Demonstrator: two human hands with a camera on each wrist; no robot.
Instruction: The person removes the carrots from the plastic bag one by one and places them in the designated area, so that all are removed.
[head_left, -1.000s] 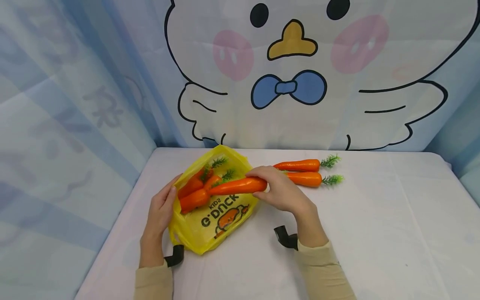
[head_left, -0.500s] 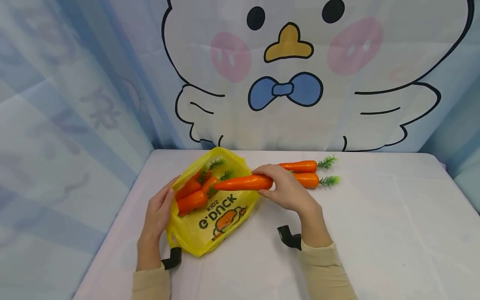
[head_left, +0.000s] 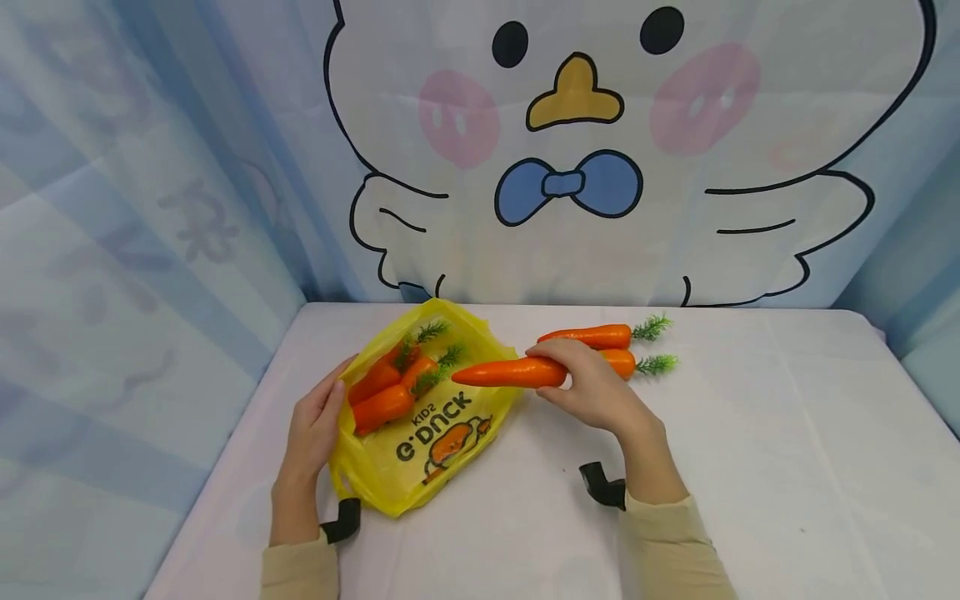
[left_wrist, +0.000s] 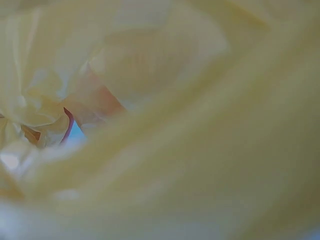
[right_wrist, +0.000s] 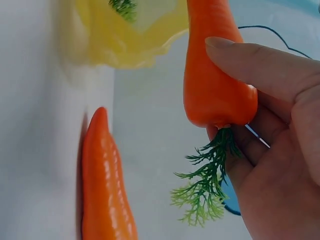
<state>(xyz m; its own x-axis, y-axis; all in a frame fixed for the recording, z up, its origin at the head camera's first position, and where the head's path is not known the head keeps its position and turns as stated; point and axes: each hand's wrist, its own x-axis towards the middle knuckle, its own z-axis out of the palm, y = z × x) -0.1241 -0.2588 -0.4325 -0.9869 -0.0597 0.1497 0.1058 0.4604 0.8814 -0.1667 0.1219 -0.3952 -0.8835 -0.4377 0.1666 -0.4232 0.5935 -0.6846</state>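
Observation:
My right hand (head_left: 592,387) pinches an orange carrot (head_left: 506,372) between thumb and fingers near its thick end, tip pointing left over the right edge of the yellow plastic bag (head_left: 390,483). In the right wrist view the carrot's green leaves (right_wrist: 205,185) hang below its thick end. At the bag's left edge, my left hand (head_left: 311,429) holds the plastic, its thumb at the rim and its other fingers mostly hidden behind. Inside the bag lie 3 carrots (head_left: 384,408) with leafy tops. Blurred yellow plastic (left_wrist: 200,150) fills the left wrist view.
Two more carrots, a far one (head_left: 600,336) and a nearer one (head_left: 621,363) partly behind my right hand, lie on the white tabletop (head_left: 750,458). A curtain (head_left: 600,258) with a cartoon print hangs behind the table, and another patterned cloth (head_left: 150,333) hangs at the left.
My right hand has moved right with the carrot, drawing its tip away from the carrots in the bag. The left hand stays at the bag's edge. The head view has shifted slightly.

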